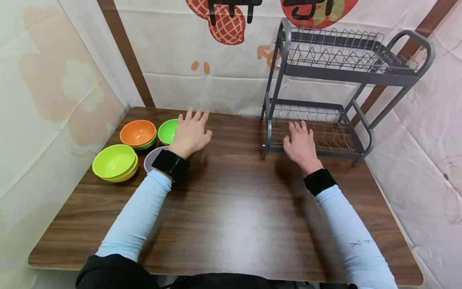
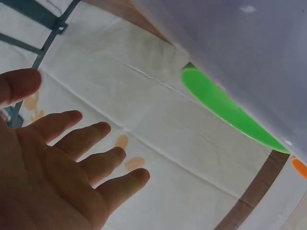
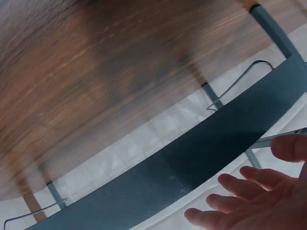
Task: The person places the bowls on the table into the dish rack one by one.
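Note:
My left hand [image 1: 190,135], fingers spread and holding nothing, hovers beside the green bowl [image 1: 167,131] and the lilac-grey bowl [image 1: 150,159], partly covering both. In the left wrist view the lilac-grey bowl [image 2: 254,52] looms close to the palm, with the green bowl [image 2: 225,105] behind it. An orange bowl [image 1: 138,132] sits in another green one, and a lime bowl [image 1: 113,160] in a yellow bowl [image 1: 127,176]. My right hand [image 1: 301,145], also holding nothing, is over the front of the rack's lower tier [image 1: 325,134]; contact cannot be told.
A dark grey two-tier dish rack [image 1: 355,76] with wire baskets stands at the back right of the brown wooden table [image 1: 231,224]. Printed white cloth [image 1: 162,48] hangs behind the table and along both sides.

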Demonstrator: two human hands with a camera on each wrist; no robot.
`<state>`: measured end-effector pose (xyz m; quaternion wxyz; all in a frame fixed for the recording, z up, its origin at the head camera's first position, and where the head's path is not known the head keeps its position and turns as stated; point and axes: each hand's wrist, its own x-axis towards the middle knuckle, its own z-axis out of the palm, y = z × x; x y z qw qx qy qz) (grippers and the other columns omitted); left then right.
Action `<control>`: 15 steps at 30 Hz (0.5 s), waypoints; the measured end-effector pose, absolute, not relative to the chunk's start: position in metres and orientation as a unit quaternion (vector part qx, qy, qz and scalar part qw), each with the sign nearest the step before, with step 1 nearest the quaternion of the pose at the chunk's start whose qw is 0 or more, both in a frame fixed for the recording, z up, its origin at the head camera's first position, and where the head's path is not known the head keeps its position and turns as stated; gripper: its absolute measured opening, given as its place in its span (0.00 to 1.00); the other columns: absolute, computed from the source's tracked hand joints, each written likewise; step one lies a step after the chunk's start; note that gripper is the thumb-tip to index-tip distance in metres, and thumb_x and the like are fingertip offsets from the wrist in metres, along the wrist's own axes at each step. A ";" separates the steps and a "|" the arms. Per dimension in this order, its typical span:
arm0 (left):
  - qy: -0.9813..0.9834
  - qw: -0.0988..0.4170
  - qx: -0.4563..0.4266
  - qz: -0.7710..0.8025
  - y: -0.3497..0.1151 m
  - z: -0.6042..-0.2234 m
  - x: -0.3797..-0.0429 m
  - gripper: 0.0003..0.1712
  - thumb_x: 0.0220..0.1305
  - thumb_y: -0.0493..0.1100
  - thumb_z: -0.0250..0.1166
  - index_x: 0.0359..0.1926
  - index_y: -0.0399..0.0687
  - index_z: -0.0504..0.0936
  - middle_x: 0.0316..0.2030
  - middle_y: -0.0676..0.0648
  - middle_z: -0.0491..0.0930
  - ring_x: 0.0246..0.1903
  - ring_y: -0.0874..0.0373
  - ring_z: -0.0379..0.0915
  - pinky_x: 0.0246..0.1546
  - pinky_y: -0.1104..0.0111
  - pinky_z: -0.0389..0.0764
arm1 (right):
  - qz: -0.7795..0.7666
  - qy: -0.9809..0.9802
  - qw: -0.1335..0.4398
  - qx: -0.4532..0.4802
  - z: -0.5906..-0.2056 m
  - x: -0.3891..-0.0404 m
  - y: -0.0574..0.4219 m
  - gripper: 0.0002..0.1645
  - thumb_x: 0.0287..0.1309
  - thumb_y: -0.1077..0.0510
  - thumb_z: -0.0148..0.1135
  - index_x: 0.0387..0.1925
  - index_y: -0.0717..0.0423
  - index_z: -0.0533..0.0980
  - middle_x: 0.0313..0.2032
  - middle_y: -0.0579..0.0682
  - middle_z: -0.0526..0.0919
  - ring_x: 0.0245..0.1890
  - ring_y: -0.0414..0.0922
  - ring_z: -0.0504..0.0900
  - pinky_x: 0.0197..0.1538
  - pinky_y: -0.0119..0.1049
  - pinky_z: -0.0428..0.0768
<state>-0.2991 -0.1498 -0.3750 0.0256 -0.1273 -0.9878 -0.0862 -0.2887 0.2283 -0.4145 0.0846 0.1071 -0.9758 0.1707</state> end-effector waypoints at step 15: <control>-0.981 0.116 -0.125 -0.090 -0.177 -0.355 -0.234 0.24 0.73 0.47 0.64 0.62 0.36 0.81 0.57 0.33 0.81 0.58 0.33 0.76 0.58 0.38 0.73 | 0.253 -0.893 0.319 0.192 -0.411 -0.244 0.164 0.16 0.74 0.65 0.59 0.58 0.65 0.82 0.57 0.63 0.80 0.57 0.60 0.74 0.58 0.53 0.72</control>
